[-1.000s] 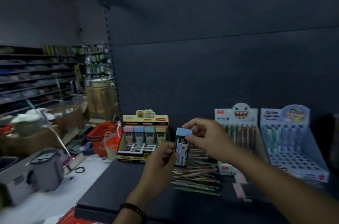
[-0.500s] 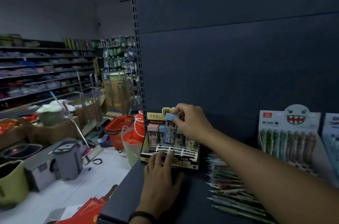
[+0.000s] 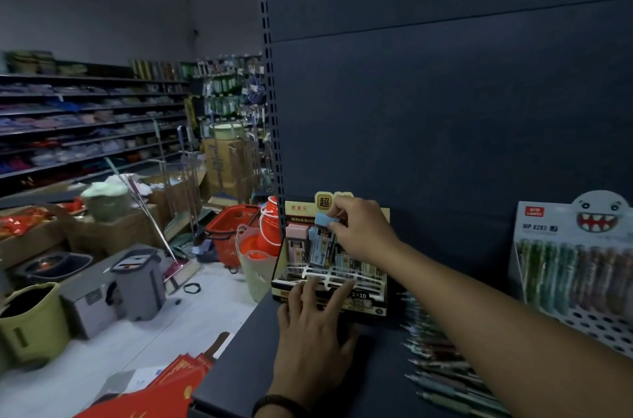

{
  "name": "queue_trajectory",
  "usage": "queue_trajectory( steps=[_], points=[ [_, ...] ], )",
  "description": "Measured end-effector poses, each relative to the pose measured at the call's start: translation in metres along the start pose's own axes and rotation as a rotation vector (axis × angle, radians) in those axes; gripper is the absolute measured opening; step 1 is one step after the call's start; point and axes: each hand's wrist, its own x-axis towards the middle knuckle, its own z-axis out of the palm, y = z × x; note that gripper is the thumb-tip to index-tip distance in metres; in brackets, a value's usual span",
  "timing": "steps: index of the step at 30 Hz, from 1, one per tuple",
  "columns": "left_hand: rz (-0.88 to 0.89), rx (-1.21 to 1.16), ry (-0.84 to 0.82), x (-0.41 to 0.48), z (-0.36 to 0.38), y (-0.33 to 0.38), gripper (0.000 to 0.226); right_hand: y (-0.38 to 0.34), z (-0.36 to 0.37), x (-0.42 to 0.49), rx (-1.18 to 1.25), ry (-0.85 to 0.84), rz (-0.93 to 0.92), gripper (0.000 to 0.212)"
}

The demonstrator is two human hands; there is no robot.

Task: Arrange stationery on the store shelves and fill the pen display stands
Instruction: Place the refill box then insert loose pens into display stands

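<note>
1. Reference item: the eraser display box (image 3: 363,303). It stands on the dark shelf (image 3: 236,369), at the shelf's left end and against the back panel. All positions below are given relative to this box.

2. Right hand (image 3: 363,233): we see it above the rear row of the box. Thumb and fingertips are closed on the top end of the blue eraser (image 3: 322,246) in a pinch.

3. Blue eraser: it stands nearly upright, slightly tilted, in the rear row of the box, just right of a pink eraser (image 3: 296,243). Its lower end reaches the white divider grid (image 3: 368,277). We cannot tell whether it is fully seated.

4. Left hand (image 3: 314,327): it lies flat on the shelf directly in front of the box. The fingers are straight and spread and grasp nothing. The fingertips rest on the front edge of the box. A dark wristband (image 3: 274,404) sits on this wrist.

5. Right of the box: loose pens (image 3: 442,361) lie in a heap on the shelf, partly under the right forearm. Further right stands a pen display stand (image 3: 575,268) with a toothy cartoon-face header, its rear rows filled.

6. Left of the box, down on the floor: a red basket (image 3: 228,232).
</note>
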Motion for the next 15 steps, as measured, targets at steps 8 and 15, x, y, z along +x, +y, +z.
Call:
queue_trajectory(
  steps=[8,15],
  points=[
    [-0.002,0.012,-0.004,0.0,0.0,0.001,0.076,-0.012,0.007,0.005,-0.124,-0.067,-0.018,0.015],
    [-0.004,0.013,0.012,0.0,0.002,0.0,0.079,-0.028,0.004,0.015,-0.279,-0.114,-0.038,0.02]
  ],
)
